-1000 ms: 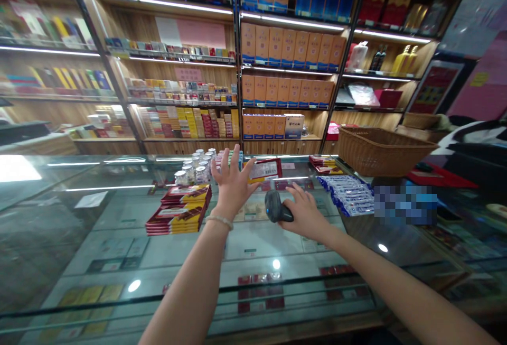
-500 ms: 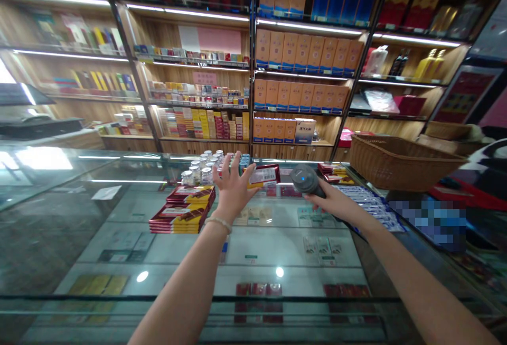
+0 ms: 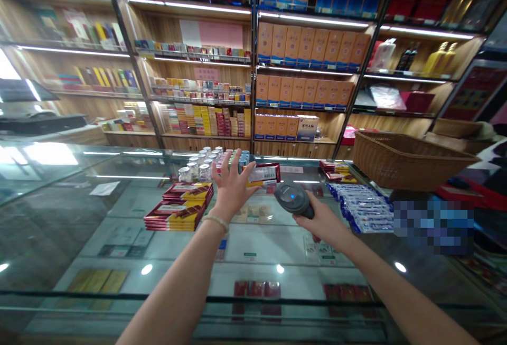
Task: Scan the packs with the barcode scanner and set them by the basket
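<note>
Reading the clock from the chocolate packet [image 3: 264,174] at its centre, the left hand [image 3: 233,189] sits at nine o'clock, its upper fingers spread wide while the thumb and forefinger appear to pinch the packet's near end, though the hand itself hides the exact grip. The packet is held up over the glass worktop [image 3: 279,247], slightly tilted, with the pale label side and its barcode turned to the wearer. At four o'clock, near the packet but apart from it, is the grey barcode scanner [image 3: 292,198], a blue light glowing on its top; the right hand [image 3: 327,224] is wrapped round its handle. The step in hand looks like lining the scanner up with the printed code (whether a reading has been taken cannot be told from here). As a judgement, the next move calls for a steady packet, the label kept flat to the scanner's window and the fingers clear of the bars. Between eight and nine o'clock lies a stack of similar chocolate packets [image 3: 178,206], with lidded jars [image 3: 198,166] at nine; blue-and-white sachets [image 3: 362,207] lie between three and four, and a wicker basket [image 3: 410,162] stands at three.
</note>
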### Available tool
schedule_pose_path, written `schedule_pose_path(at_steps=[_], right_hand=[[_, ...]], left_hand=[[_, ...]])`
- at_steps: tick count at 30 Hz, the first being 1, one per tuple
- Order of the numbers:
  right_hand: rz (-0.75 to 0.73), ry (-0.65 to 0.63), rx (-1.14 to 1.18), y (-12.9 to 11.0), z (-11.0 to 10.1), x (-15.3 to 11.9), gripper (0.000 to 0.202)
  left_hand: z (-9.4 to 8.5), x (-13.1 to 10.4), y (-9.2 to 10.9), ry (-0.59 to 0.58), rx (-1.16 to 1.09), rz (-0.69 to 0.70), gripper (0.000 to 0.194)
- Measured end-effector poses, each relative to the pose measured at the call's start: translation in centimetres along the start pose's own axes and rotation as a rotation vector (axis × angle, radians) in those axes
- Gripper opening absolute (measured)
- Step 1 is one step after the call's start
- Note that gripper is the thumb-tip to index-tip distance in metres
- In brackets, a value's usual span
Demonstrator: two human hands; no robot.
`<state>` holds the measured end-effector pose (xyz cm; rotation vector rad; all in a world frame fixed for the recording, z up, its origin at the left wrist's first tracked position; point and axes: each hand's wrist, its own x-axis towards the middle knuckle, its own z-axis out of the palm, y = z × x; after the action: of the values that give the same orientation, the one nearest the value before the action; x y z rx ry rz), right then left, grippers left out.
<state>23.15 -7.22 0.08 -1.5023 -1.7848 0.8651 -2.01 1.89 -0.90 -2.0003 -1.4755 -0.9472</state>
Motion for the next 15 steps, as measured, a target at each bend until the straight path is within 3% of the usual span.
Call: schedule_pose_path(at_steps=[15], right_hand=[[-0.095,0.087,-0.029,0.6,0.29,-0.01,0.041]], left_hand=[[0.36,-0.13,-0.06,-0.008,0.02,0.002,0.071]])
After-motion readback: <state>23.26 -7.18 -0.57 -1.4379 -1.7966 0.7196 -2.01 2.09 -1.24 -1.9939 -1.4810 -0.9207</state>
